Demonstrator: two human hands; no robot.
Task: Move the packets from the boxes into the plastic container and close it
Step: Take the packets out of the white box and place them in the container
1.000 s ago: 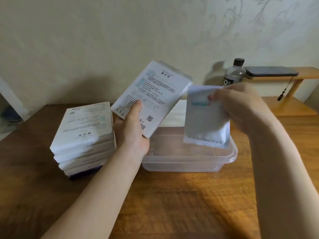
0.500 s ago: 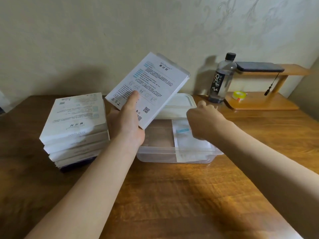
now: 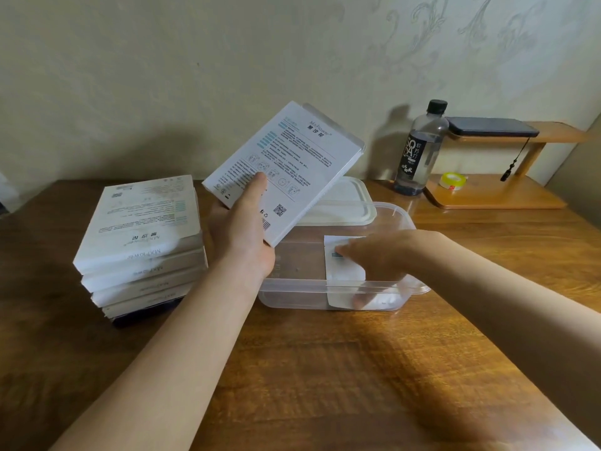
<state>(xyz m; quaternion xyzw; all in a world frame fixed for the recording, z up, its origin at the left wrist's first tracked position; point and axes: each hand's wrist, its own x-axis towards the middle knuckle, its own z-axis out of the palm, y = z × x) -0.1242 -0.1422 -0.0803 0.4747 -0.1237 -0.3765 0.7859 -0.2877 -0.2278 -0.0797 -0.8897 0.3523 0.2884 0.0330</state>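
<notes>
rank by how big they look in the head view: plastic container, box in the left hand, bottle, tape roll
1. plastic container and held box: about alike, box nearer the camera, so unranked
2. bottle
3. tape roll

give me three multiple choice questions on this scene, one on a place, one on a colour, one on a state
1. Where is the lid of the plastic container?
A on it
B on the table behind it
C on the floor

2. What colour is the cap of the bottle?
A black
B red
C white

3. What is the left hand doing?
A resting flat on the table
B gripping a white box
C lifting the lid

Answers:
1 B, the lid lies flat beyond the open container's far rim.
2 A, the cap is black above the clear body.
3 B, the thumb lies across the printed face of the raised box.
</notes>
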